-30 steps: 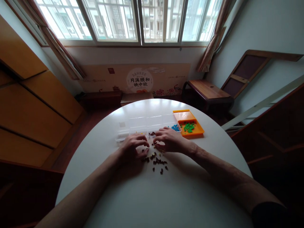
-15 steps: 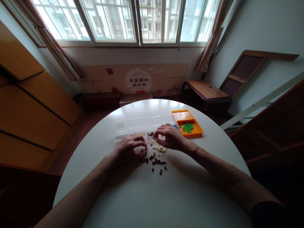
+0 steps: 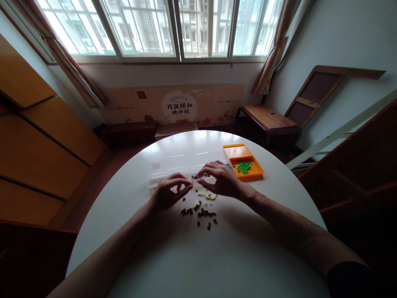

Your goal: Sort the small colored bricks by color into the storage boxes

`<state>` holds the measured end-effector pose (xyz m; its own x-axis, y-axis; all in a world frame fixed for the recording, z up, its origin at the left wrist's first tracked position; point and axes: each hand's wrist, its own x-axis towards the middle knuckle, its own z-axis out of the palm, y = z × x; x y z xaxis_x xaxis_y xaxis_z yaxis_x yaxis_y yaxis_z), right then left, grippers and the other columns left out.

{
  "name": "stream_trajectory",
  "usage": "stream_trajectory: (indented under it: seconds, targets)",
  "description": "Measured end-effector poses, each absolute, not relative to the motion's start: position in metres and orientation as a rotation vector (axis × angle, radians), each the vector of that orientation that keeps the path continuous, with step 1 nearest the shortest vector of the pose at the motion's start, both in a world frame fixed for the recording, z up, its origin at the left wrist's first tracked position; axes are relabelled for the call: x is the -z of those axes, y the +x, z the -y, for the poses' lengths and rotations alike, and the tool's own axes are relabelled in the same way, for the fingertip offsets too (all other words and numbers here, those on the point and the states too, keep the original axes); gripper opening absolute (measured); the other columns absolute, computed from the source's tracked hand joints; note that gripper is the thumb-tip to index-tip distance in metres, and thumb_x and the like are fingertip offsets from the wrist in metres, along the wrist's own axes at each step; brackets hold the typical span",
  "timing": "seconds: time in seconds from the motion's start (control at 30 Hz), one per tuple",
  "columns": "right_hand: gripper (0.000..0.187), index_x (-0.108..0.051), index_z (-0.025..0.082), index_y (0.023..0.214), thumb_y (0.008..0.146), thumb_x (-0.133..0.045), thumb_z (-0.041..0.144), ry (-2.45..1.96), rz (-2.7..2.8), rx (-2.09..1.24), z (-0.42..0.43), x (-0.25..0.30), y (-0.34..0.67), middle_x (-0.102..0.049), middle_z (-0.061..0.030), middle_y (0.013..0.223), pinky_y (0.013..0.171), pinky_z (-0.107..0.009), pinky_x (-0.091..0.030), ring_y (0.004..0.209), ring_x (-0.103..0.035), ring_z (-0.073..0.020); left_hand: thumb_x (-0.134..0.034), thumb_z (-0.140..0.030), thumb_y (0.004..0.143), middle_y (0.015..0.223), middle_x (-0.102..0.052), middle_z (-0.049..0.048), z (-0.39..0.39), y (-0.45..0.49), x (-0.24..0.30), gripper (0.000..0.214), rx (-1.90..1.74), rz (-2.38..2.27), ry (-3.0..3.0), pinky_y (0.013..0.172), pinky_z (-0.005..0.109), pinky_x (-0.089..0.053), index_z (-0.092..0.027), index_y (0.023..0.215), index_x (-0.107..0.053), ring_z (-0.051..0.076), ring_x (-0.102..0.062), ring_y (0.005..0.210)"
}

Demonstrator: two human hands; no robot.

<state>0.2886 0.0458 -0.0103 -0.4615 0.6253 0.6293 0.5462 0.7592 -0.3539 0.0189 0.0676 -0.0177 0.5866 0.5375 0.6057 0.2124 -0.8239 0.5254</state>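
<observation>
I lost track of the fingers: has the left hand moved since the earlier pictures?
Yes: judged against the clear box, the left hand has brought its fingertips forward, closer to the box's near edge.

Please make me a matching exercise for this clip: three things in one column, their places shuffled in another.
Things:
1. Small green blocky pieces
2. Loose small dark-brown blocky pieces
3. Clear plastic compartment box

Places:
A. To the left of the orange plastic tray
B. Inside that tray
C. Scattered directly on the round white table

Pairs: 1-B, 2-C, 3-A
</observation>
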Motion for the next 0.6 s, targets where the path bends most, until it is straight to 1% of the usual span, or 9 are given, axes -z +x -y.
stream_trajectory:
  seconds: [0.1, 0.2, 0.3, 0.37, 0.47, 0.6]
  targets:
    - [0.017, -0.072, 0.023, 0.107, 0.104, -0.077, 0.038, -0.784, 2.159, -0.144, -0.0417, 0.0078, 0.2843, -0.081, -0.0032, 0.103, 0.094, -0.034, -0.05, 0.091, -0.073, -0.0188, -0.077, -0.029, 0.103, 0.089, -0.076, 0.0066, -0.0642, 0.0244, 0.0147, 0.014, -1.127, -0.611, 2.318, 0.06, 0.023, -0.051, -0.018, 0.099, -0.084, 0.012, -0.063, 0.07]
    - [0.017, -0.072, 0.024, 0.108, 0.106, -0.076, 0.04, -0.768, 2.179, -0.162, -0.0403, 0.0083, 0.2829, -0.082, -0.0032, 0.105, 0.097, -0.034, -0.051, 0.094, -0.075, -0.0188, -0.078, -0.031, 0.103, 0.088, -0.077, 0.0058, -0.0619, 0.028, 0.0131, 0.015, -1.108, -0.633, 2.253, 0.06, 0.023, -0.048, -0.018, 0.098, -0.084, 0.011, -0.062, 0.07]
    - [0.013, -0.073, 0.025, 0.109, 0.108, -0.073, 0.038, -0.771, 2.231, -0.161, -0.0395, 0.0088, 0.2831, -0.082, -0.0035, 0.108, 0.098, -0.035, -0.051, 0.098, -0.076, -0.0194, -0.079, -0.035, 0.103, 0.087, -0.077, 0.0057, -0.0611, 0.0299, 0.0132, 0.019, -1.093, -0.646, 2.184, 0.06, 0.023, -0.047, -0.018, 0.095, -0.084, 0.012, -0.062, 0.07]
    - [0.012, -0.074, 0.025, 0.108, 0.109, -0.072, 0.036, -0.755, 2.25, -0.131, -0.0384, 0.0083, 0.2828, -0.083, -0.0031, 0.107, 0.097, -0.035, -0.052, 0.096, -0.076, -0.0191, -0.078, -0.036, 0.103, 0.087, -0.077, 0.006, -0.0608, 0.0307, 0.0138, 0.022, -1.094, -0.643, 2.154, 0.06, 0.024, -0.047, -0.018, 0.094, -0.084, 0.012, -0.062, 0.07]
    - [0.011, -0.076, 0.025, 0.107, 0.11, -0.07, 0.034, -0.748, 2.242, -0.091, -0.0363, 0.0067, 0.2816, -0.083, -0.0027, 0.105, 0.095, -0.035, -0.052, 0.093, -0.075, -0.0183, -0.077, -0.034, 0.104, 0.087, -0.077, 0.0061, -0.0602, 0.0305, 0.0136, 0.02, -1.089, -0.646, 2.159, 0.061, 0.025, -0.047, -0.018, 0.094, -0.084, 0.013, -0.064, 0.071]
    - [0.008, -0.076, 0.025, 0.104, 0.108, -0.071, 0.03, -0.804, 2.189, -0.099, -0.0379, 0.0079, 0.2828, -0.083, -0.0026, 0.105, 0.097, -0.036, -0.05, 0.095, -0.075, -0.0184, -0.073, -0.03, 0.105, 0.089, -0.077, 0.0072, -0.0619, 0.0228, 0.008, 0.017, -1.096, -0.67, 2.262, 0.063, 0.026, -0.051, -0.019, 0.098, -0.084, 0.014, -0.065, 0.072]
